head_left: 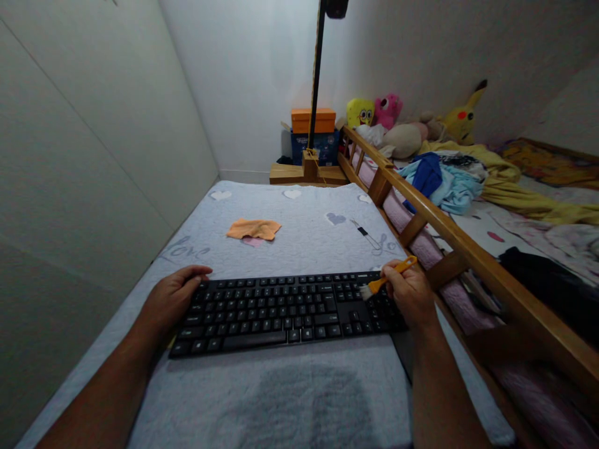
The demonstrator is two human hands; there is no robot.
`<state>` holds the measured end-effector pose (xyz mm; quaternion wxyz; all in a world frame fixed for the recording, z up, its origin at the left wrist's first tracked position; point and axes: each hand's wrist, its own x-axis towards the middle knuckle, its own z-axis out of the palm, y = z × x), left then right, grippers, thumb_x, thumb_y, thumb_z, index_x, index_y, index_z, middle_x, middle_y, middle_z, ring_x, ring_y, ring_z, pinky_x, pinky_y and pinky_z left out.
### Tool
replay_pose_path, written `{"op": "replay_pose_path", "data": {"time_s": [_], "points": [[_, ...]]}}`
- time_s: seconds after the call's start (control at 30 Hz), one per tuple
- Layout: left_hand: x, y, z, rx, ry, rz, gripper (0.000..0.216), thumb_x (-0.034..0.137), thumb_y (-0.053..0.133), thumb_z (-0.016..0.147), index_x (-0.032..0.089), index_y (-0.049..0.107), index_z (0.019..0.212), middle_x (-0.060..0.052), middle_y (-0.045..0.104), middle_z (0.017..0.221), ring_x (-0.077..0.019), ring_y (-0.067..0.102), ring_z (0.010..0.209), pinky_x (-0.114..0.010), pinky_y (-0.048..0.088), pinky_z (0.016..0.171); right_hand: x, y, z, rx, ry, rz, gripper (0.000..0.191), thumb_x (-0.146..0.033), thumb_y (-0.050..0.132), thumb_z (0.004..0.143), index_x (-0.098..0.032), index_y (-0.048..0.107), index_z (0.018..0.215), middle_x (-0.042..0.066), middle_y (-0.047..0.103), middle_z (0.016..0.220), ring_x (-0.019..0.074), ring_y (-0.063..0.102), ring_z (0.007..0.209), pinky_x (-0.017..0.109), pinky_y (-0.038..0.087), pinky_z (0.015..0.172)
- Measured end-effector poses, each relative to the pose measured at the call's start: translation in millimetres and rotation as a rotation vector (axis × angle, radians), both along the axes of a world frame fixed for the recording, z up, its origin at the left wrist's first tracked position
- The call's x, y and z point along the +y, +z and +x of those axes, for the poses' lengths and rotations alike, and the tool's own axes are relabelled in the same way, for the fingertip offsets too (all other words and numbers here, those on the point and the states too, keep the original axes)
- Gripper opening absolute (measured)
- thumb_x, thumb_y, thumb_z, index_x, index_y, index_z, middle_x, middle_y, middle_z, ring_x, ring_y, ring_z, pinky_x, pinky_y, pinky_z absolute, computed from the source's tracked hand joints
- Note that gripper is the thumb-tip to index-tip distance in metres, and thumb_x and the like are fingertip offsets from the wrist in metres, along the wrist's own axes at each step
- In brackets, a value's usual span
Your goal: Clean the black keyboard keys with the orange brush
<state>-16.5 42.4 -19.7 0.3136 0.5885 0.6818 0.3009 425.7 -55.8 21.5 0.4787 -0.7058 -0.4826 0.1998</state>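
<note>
A black keyboard lies flat across the bed cover, slightly angled. At its left end, my left hand grips the edge, thumb near the top corner and fingers partly out of sight. My right hand is closed around a small brush with an orange-yellow handle. The brush's pale bristles touch the keys near the number pad, left of that hand. Beyond the keyboard rest an orange cloth, loosely spread, and a thin wire tool with a black middle.
A wooden bed rail runs along the right side, close to my right arm. Past it are clothes and plush toys. Boxes and a dark upright pole stand at the far end. A pale wall panel borders the left.
</note>
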Motion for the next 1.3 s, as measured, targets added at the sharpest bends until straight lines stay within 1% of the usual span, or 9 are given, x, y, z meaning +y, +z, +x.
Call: {"op": "replay_pose_path", "data": {"time_s": [0.2, 0.43, 0.6, 0.77, 0.87, 1.0, 1.07, 1.2, 1.3], "points": [[0.3, 1.1, -0.9, 0.018, -0.021, -0.011, 0.042, 0.043, 0.056, 0.083, 0.018, 0.074, 0.111, -0.005, 0.076, 0.096, -0.0251, 0.068, 0.085, -0.031, 0.049, 0.073, 0.6, -1.2, 0.7, 0.013, -0.017, 0.053, 0.032, -0.048, 0.057, 0.088, -0.020, 0.065, 0.074, -0.003, 0.056, 0.054, 0.0150, 0.054, 0.050, 0.026, 0.040, 0.051], [-1.5, 5.7, 3.1, -0.015, 0.008, -0.025, 0.044, 0.046, 0.057, 0.079, 0.019, 0.074, 0.109, -0.005, 0.075, 0.092, -0.0245, 0.067, 0.078, -0.030, 0.050, 0.066, -0.5, -4.5, 4.8, 0.065, 0.045, -0.014, 0.027, -0.044, 0.058, 0.086, -0.021, 0.063, 0.072, -0.005, 0.053, 0.049, 0.0142, 0.050, 0.044, 0.026, 0.037, 0.047], [-1.4, 8.9, 4.6, 0.006, 0.004, -0.036, 0.044, 0.047, 0.056, 0.078, 0.019, 0.074, 0.107, -0.005, 0.075, 0.091, -0.0235, 0.067, 0.076, -0.030, 0.049, 0.065, -0.4, -6.9, 7.7, 0.118, 0.015, 0.032, 0.029, -0.046, 0.059, 0.087, -0.021, 0.063, 0.075, -0.004, 0.055, 0.051, 0.0141, 0.052, 0.047, 0.026, 0.039, 0.049], [-0.6, 7.8, 3.3, 0.016, 0.003, -0.032, 0.045, 0.048, 0.056, 0.077, 0.019, 0.075, 0.106, -0.005, 0.076, 0.092, -0.0236, 0.067, 0.075, -0.030, 0.049, 0.064, -0.1, -0.9, 2.3, 0.086, -0.001, 0.025, 0.032, -0.050, 0.060, 0.086, -0.020, 0.066, 0.077, -0.002, 0.060, 0.056, 0.0158, 0.056, 0.052, 0.027, 0.042, 0.052], [-0.4, 6.4, 2.7, 0.010, 0.004, -0.036, 0.045, 0.048, 0.056, 0.078, 0.019, 0.075, 0.108, -0.005, 0.076, 0.095, -0.0241, 0.068, 0.078, -0.030, 0.049, 0.066, -0.6, 1.1, 2.2, 0.042, 0.032, 0.001, 0.030, -0.047, 0.059, 0.085, -0.021, 0.064, 0.073, -0.003, 0.057, 0.053, 0.0154, 0.054, 0.049, 0.027, 0.041, 0.051], [0.1, 2.5, 1.1, -0.003, 0.004, -0.035, 0.043, 0.045, 0.056, 0.081, 0.019, 0.074, 0.110, -0.005, 0.077, 0.095, -0.0239, 0.068, 0.079, -0.030, 0.049, 0.067, -1.8, -2.5, 6.9, 0.079, 0.057, -0.047, 0.026, -0.044, 0.058, 0.084, -0.021, 0.062, 0.071, -0.005, 0.052, 0.049, 0.0140, 0.049, 0.044, 0.026, 0.036, 0.046], [0.2, 1.1, 0.6, 0.000, 0.008, -0.020, 0.042, 0.044, 0.057, 0.081, 0.019, 0.075, 0.109, -0.005, 0.077, 0.094, -0.0239, 0.068, 0.079, -0.030, 0.049, 0.066, -2.3, -4.7, 9.0, 0.095, 0.044, -0.035, 0.026, -0.044, 0.059, 0.085, -0.021, 0.062, 0.072, -0.005, 0.052, 0.049, 0.0138, 0.049, 0.044, 0.026, 0.035, 0.046], [0.2, 0.1, 0.5, 0.014, 0.007, 0.012, 0.040, 0.044, 0.057, 0.081, 0.019, 0.076, 0.107, -0.004, 0.077, 0.094, -0.0246, 0.069, 0.081, -0.030, 0.050, 0.068, -2.6, -3.9, 8.1, 0.086, 0.012, 0.040, 0.029, -0.047, 0.059, 0.087, -0.020, 0.064, 0.076, -0.003, 0.056, 0.053, 0.0148, 0.053, 0.049, 0.027, 0.040, 0.050], [0.6, -0.8, 0.0, 0.010, 0.010, 0.010, 0.040, 0.043, 0.058, 0.080, 0.020, 0.076, 0.107, -0.004, 0.077, 0.093, -0.0247, 0.069, 0.082, -0.029, 0.050, 0.067, -2.2, -0.3, 4.8, 0.054, 0.018, 0.036, 0.030, -0.047, 0.059, 0.087, -0.020, 0.066, 0.076, -0.002, 0.059, 0.055, 0.0155, 0.055, 0.052, 0.027, 0.042, 0.053]]}}
